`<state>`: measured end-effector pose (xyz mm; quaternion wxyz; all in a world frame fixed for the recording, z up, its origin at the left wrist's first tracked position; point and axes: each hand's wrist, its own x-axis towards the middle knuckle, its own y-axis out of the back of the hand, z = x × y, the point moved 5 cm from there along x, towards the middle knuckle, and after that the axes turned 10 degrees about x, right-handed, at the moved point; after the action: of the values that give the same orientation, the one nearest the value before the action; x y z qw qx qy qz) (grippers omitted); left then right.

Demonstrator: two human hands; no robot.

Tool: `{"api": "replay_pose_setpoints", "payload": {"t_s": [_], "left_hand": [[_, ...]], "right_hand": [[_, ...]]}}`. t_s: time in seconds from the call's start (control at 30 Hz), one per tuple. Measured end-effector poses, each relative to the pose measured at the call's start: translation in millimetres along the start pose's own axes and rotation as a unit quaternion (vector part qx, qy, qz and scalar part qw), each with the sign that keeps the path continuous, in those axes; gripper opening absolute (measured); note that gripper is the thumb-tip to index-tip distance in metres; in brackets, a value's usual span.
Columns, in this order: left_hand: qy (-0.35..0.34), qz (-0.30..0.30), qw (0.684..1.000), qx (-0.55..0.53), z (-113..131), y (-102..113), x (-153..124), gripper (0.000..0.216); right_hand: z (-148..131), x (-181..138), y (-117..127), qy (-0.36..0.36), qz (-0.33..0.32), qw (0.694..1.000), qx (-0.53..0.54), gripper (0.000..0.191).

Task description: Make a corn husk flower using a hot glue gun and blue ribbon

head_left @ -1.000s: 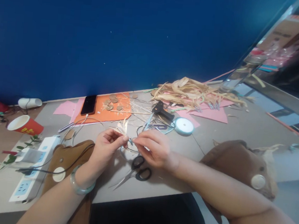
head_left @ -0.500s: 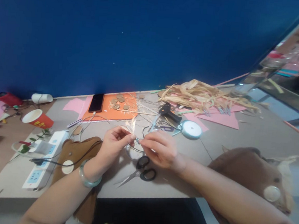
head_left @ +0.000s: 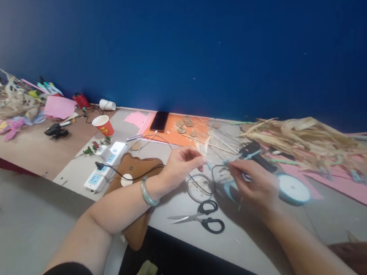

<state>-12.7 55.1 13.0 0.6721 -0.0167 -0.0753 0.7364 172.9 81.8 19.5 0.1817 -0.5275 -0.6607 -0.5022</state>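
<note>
My left hand [head_left: 183, 165], a green bangle at its wrist, is closed in a pinch on a small pale husk piece [head_left: 203, 146]. A short light blue end pokes out below its fingertips. To the right, my right hand [head_left: 254, 183] is closed on a light blue ribbon [head_left: 229, 190], which shows above the fingers and hangs below them. The two hands are apart. Beneath them lie a clear round dish [head_left: 194, 196] with scraps in it and black-handled scissors [head_left: 211, 224], blades slightly apart. The ribbon spool [head_left: 294, 188] sits right of my right hand.
A brown pouch [head_left: 136, 167] and a white power strip [head_left: 104, 169] with cords lie at left, near a paper cup [head_left: 103, 125]. Behind are a phone [head_left: 159, 121] and an orange sheet [head_left: 178, 139]. Dried husks [head_left: 298, 138] and a black glue gun [head_left: 258, 156] occupy the right.
My hands were together at the husk piece; now they have separated, the right one drawn away with blue ribbon. The view has turned to the left, showing more of the table there.
</note>
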Motion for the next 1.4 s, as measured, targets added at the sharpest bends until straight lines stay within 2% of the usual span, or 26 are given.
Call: {"api": "replay_pose_setpoints", "payload": {"t_s": [0.13, 0.27, 0.5, 0.7, 0.87, 1.0, 1.17, 1.27, 1.4], "left_hand": [[0.003, -0.006, 1.0, -0.013, 2, -3, -1, 0.033], [0.007, -0.006, 1.0, 0.0, 2, -3, -2, 0.033], [-0.008, -0.007, 1.0, 0.015, -8, 1, 1, 0.024], [0.001, -0.004, 0.999, 0.049, -7, 1, -3, 0.018], [0.027, -0.012, 0.999, 0.036, -8, -1, -6, 0.021], [0.04, -0.016, 0.999, 0.023, -7, -2, -8, 0.024], [0.052, -0.028, 0.997, 0.043, -4, -5, -10, 0.026], [0.053, -0.041, 0.996, 0.056, -3, -7, -12, 0.026], [0.046, -0.06, 0.994, 0.083, 1, -10, -14, 0.025]], "right_hand": [[21, 1, -1, -0.052, -0.012, 0.998, -0.026, 0.009], [29, 0, -1, -0.079, -0.003, 0.997, -0.015, 0.012], [24, 2, 12, -0.103, 0.079, 0.991, 0.025, 0.006], [11, 2, 12, -0.151, 0.11, 0.969, 0.164, 0.007], [-1, 2, 9, -0.168, 0.093, 0.958, 0.211, 0.018], [-7, -1, 7, -0.173, 0.078, 0.957, 0.22, 0.017], [-14, -6, -6, -0.183, 0.004, 0.947, 0.263, 0.023], [-19, -9, -15, -0.186, -0.041, 0.939, 0.286, 0.023], [-23, -11, -18, -0.199, -0.044, 0.932, 0.3, 0.016]]}}
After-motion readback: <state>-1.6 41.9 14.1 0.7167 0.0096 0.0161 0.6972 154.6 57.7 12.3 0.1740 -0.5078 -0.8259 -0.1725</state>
